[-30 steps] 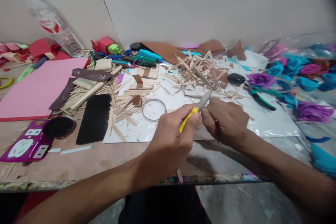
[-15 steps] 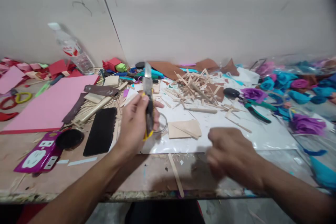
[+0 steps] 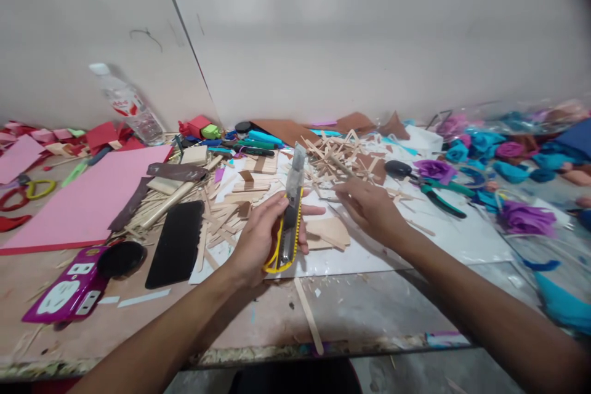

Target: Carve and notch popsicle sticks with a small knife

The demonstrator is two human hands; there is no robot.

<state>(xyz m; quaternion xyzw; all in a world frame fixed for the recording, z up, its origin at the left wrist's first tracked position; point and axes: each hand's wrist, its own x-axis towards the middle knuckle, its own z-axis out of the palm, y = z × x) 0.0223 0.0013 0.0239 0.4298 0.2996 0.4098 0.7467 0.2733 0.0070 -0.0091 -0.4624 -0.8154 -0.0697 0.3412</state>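
Observation:
My left hand (image 3: 261,237) grips a yellow and black utility knife (image 3: 289,221) with its blade pointing up and away, held over a white sheet (image 3: 443,228) on the workbench. My right hand (image 3: 369,206) reaches forward to the heap of wooden craft sticks (image 3: 337,157), its fingers curled at the heap's near edge; what they hold, if anything, is hidden. A flat panel of joined sticks (image 3: 330,233) lies on the sheet between the two hands. A single loose stick (image 3: 308,315) lies near the bench's front edge.
A black phone (image 3: 176,243), a purple power strip (image 3: 64,292) and a pink foam sheet (image 3: 87,197) lie at left, with a plastic bottle (image 3: 127,104) behind. Green-handled pliers (image 3: 438,194) and purple and blue paper flowers (image 3: 508,154) fill the right side.
My right hand has moved from near the bench's front edge forward to the stick heap. My left hand has lowered the knife slightly and shifted right.

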